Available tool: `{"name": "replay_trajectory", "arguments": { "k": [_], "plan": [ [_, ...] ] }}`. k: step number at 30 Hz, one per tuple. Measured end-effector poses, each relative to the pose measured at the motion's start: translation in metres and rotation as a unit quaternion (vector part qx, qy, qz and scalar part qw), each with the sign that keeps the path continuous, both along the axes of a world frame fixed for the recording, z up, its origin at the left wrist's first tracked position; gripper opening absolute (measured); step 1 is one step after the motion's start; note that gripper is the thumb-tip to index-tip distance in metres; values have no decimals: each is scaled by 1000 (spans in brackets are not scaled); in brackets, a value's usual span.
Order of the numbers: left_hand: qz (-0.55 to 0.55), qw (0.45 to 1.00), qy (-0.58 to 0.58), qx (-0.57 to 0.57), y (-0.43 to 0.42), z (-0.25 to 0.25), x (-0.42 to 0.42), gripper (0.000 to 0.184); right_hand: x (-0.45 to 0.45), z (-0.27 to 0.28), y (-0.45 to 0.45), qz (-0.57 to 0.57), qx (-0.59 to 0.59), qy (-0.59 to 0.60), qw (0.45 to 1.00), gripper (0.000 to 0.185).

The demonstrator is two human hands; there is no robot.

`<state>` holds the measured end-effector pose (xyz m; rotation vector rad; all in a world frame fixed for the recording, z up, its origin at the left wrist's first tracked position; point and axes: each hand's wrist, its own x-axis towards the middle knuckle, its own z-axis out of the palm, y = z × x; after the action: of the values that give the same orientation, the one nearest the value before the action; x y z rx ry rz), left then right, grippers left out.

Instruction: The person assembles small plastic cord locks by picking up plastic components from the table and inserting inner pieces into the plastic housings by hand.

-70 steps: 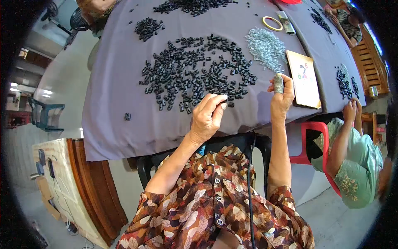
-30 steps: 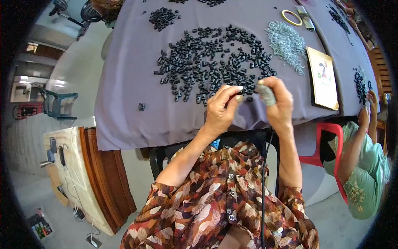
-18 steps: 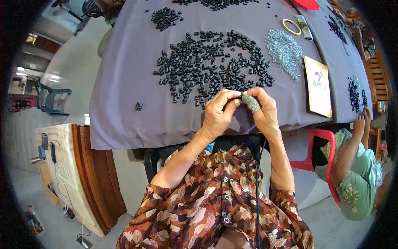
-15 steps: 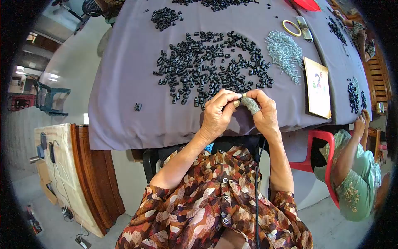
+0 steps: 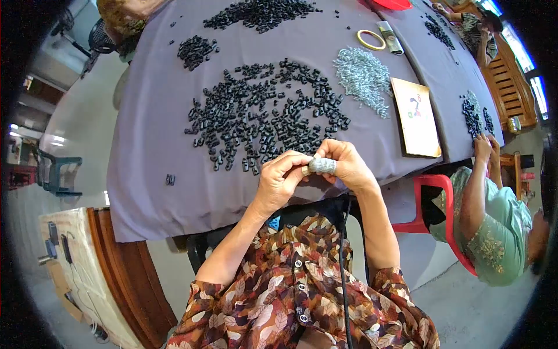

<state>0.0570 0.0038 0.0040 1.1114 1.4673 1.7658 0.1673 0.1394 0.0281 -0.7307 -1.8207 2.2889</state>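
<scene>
My left hand (image 5: 278, 181) and my right hand (image 5: 352, 167) meet at the table's near edge, both closed in a pinch. What lies between the fingertips is too small and hidden to make out. A grey fuzzy cover (image 5: 323, 166) appears to wrap my right thumb. A yellowish wrap (image 5: 306, 170) shows at my left thumb tip. Just beyond my hands spreads a wide scatter of small black plastic pieces (image 5: 264, 113). To its right lies a heap of thin silvery pieces (image 5: 363, 78), possibly pins or springs.
Another black pile (image 5: 261, 14) sits at the back, with a smaller heap (image 5: 196, 52) to its left. A yellow tape roll (image 5: 371, 40) and a book-like board (image 5: 416, 116) lie on the right. A co-worker (image 5: 494, 227) sits on a red chair (image 5: 450, 215).
The view has shifted, so the table and piles appear farther left. My hands stay together; the grey-covered thumb has turned from slanting to nearly level, closer to my left fingertips.
</scene>
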Motion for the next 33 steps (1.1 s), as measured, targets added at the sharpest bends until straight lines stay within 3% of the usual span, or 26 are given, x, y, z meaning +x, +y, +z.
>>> {"name": "replay_trajectory", "arguments": {
  "k": [5, 7, 8, 10, 12, 15, 24, 33],
  "plan": [
    [1, 998, -56, -15, 0, -5, 0, 14, 3, 11, 6, -9, 68, 22, 997, 14],
    [-4, 997, -75, -19, -1, -7, -1, 14, 9, 17, 18, -91, 124, -9, 988, 10],
    [-2, 996, -82, -19, -2, -8, -1, 14, 10, 16, 26, -137, 156, -21, 978, 8],
    [0, 996, -87, -7, -1, -8, -2, 13, 12, 11, 40, -199, 326, -69, 922, 5],
    [3, 996, -85, 12, -1, -9, -1, 13, 16, 4, 54, -215, 351, -84, 907, 11],
    [19, 995, -95, 21, -1, -6, 0, 12, 16, -7, 60, -223, 396, -96, 886, 17],
    [7, 994, -104, -17, -2, -7, 0, 11, -14, -5, 51, -179, 540, -91, 817, 9],
    [-7, 999, -41, -25, -3, -8, -4, 10, -27, 1, 50, -141, 562, -107, 808, 12]
  ]
}}
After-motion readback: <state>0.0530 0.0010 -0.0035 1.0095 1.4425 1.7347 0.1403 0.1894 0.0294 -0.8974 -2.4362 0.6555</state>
